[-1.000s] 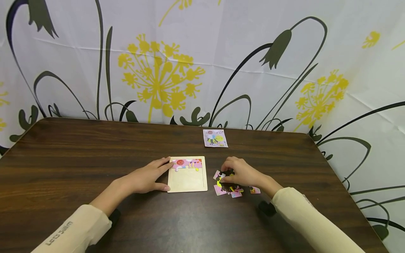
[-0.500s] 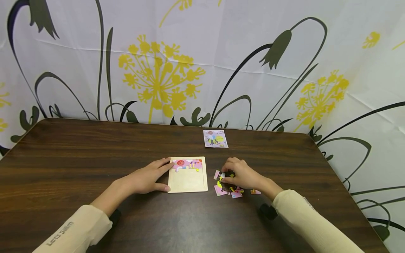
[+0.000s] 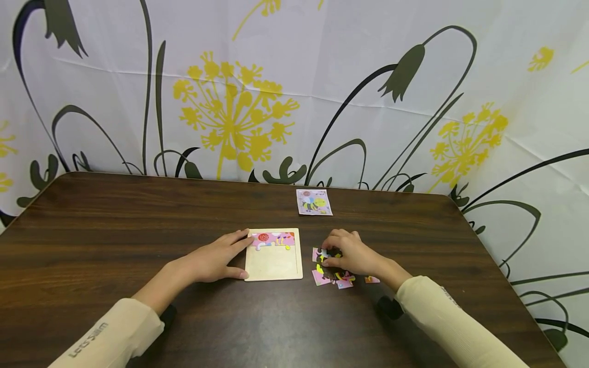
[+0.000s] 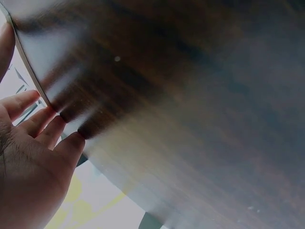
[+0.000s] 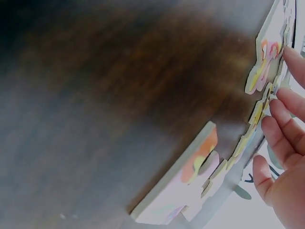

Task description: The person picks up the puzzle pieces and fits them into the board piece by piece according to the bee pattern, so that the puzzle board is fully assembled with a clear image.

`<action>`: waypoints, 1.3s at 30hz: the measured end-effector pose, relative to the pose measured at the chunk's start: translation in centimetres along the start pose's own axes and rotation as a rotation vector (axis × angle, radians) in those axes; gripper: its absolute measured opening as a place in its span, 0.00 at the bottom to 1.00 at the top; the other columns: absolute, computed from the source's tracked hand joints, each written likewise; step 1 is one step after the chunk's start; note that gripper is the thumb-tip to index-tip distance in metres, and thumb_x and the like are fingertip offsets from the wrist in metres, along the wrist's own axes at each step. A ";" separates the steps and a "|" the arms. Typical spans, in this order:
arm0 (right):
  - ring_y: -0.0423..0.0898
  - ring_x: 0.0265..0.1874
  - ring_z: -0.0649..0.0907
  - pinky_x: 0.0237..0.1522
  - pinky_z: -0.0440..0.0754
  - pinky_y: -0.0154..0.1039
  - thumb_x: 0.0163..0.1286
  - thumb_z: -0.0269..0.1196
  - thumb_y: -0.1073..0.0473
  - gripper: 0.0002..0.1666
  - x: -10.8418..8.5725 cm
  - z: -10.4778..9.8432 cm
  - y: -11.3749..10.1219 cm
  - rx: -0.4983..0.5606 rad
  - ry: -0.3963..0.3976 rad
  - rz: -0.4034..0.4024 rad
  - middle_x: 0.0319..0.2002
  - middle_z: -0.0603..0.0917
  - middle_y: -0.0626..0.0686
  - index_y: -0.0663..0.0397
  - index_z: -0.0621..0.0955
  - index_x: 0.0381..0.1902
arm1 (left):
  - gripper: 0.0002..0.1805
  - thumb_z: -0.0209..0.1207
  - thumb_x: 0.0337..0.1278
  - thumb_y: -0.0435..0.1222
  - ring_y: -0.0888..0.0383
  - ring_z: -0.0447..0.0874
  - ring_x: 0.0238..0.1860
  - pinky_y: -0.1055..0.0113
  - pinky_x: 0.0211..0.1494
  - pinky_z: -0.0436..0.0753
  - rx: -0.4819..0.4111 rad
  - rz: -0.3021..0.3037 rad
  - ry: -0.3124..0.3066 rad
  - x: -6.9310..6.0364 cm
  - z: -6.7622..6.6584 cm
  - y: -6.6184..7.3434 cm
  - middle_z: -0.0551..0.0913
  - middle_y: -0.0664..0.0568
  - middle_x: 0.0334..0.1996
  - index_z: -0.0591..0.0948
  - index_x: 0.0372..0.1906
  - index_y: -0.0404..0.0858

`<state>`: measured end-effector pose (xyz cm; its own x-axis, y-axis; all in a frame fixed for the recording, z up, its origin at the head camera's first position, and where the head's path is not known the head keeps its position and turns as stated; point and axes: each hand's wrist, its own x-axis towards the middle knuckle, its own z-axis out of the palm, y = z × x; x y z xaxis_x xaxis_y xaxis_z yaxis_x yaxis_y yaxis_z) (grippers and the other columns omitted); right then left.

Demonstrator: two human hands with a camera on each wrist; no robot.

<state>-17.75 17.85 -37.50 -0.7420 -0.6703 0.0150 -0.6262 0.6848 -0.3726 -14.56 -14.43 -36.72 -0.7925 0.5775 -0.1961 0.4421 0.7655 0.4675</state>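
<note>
My left hand (image 3: 211, 256) lies at the left side of a square wooden puzzle board (image 3: 272, 266), its fingers fairly straight. Index finger and thumb touch the board's edge, as the left wrist view also shows. A joined pink strip of puzzle (image 3: 275, 238) fills the top of the board. My right hand (image 3: 352, 252) is over a cluster of loose jigsaw pieces to the right of the board. Its thumb and fingertips pinch a puzzle piece (image 3: 317, 254) at the cluster's upper left, partly hidden by the fingers. Other pieces, such as a pink corner piece (image 3: 320, 278), lie below.
A square picture card (image 3: 314, 202) with a bee lies toward the back of the dark wood table (image 3: 138, 214). One separate piece (image 3: 371, 279) sits under the right wrist. A patterned white cloth (image 3: 322, 61) hangs behind the table.
The puzzle piece at my right fingertips has turned from tilted to nearly straight. My right hand has shifted only slightly. The left hand and the board stay in place.
</note>
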 end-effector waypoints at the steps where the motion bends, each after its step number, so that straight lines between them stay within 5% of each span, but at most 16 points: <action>1: 0.45 0.40 0.74 0.37 0.60 0.41 0.55 0.69 0.55 0.14 0.0 0.0 0.0 -0.002 0.001 0.001 0.36 0.77 0.47 0.55 0.81 0.37 | 0.43 0.62 0.51 0.48 0.37 0.49 0.66 0.44 0.61 0.59 0.000 0.000 0.000 0.0 0.0 0.0 0.52 0.34 0.67 0.58 0.67 0.31; 39: 0.44 0.37 0.76 0.39 0.61 0.41 0.56 0.68 0.57 0.11 0.4 -0.8 0.3 0.077 -0.003 -0.033 0.35 0.77 0.48 0.54 0.79 0.35 | 0.44 0.62 0.51 0.49 0.37 0.49 0.66 0.44 0.61 0.59 0.009 0.010 -0.003 0.1 0.1 -0.1 0.52 0.34 0.67 0.58 0.67 0.31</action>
<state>-18.40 17.97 -36.88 -0.7202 -0.6933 0.0256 -0.6303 0.6384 -0.4419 -14.64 -14.42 -36.84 -0.7868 0.5857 -0.1946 0.4535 0.7626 0.4613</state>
